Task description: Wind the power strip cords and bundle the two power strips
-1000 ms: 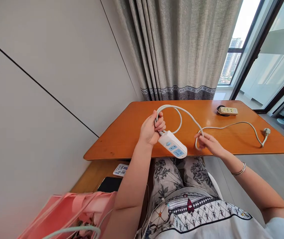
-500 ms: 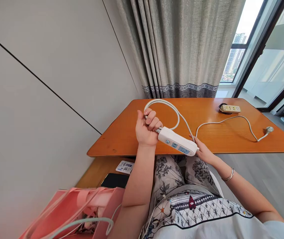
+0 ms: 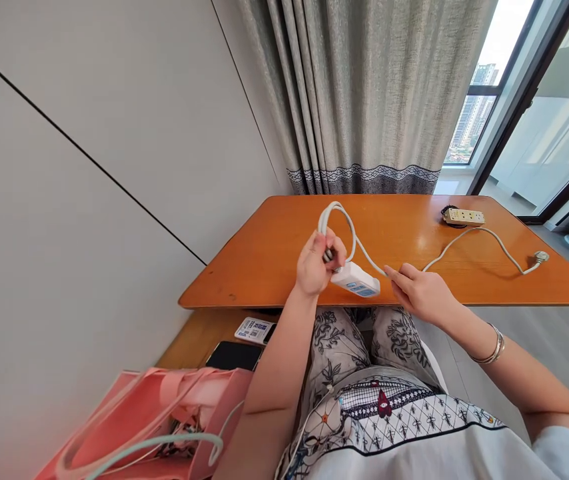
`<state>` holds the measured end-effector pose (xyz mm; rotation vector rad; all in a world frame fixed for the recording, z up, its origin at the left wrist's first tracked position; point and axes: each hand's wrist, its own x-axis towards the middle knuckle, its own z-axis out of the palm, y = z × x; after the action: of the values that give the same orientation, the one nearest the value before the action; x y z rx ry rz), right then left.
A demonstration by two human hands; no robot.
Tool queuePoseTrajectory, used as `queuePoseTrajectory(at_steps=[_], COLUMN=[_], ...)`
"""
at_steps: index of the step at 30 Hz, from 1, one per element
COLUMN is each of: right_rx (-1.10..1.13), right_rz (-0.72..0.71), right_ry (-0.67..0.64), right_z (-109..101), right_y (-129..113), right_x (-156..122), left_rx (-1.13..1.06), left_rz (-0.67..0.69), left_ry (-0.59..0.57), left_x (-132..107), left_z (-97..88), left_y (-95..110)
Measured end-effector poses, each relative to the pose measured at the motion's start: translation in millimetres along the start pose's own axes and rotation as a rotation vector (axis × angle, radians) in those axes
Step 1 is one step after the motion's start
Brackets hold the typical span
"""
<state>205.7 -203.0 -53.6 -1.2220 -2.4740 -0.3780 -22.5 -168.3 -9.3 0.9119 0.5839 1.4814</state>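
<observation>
My left hand is closed around the looped white cable, close to where it enters the white power strip. The strip hangs from this hand over the table's near edge, its blue socket face toward me and its far end pointing right. My right hand pinches the same cable to the right of the strip, apart from it. Beyond those fingers the cable curves across the tabletop to a white plug.
The orange wooden table spans in front of me. On it lies a cream power strip with a black cord. At lower left are a pink bag, a black phone and a white printed card. A curtain hangs behind.
My left hand has moved right and turned, and the power strip has swung downward. My right hand has left the strip's end and moved right along the cable. The loop looks smaller.
</observation>
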Motion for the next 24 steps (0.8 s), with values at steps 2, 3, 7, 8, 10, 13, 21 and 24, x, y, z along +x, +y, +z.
queuePoseTrajectory(at_steps=[2, 3, 7, 8, 10, 13, 21, 24], right_rx=[-0.058, -0.065, 0.059, 0.126, 0.271, 0.375, 0.198, 0.266], right_rz=[-0.096, -0.145, -0.322, -0.337, -0.335, -0.288, -0.081, -0.105], right_ry=[0.002, 0.004, 0.015, 0.02, 0.003, -0.014, 0.349, 0.301], right_z=[-15, -20, -35, -38, -43, -49, -61, -65], right_y=[-8, -11, -23, -26, -31, -34, -20, -16], right_x=[5, 7, 17, 18, 20, 20, 18, 17], left_rx=[0.084, 0.121, 0.19, 0.2, 0.247, 0.355, 0.268, 0.259], left_rz=[-0.022, -0.032, -0.028, -0.028, -0.033, -0.048, -0.211, -0.281], left_ry=[-0.113, -0.172, -0.36, -0.397, -0.455, -0.458, -0.556, -0.655], left_x=[0, 0, -7, -9, -14, -20, -36, -41], left_z=[-3.3, -4.1, -1.9, -0.9, 0.7, 3.1, 14.3, 15.6], left_y=[-10, -13, -22, -23, -25, -27, -19, -12])
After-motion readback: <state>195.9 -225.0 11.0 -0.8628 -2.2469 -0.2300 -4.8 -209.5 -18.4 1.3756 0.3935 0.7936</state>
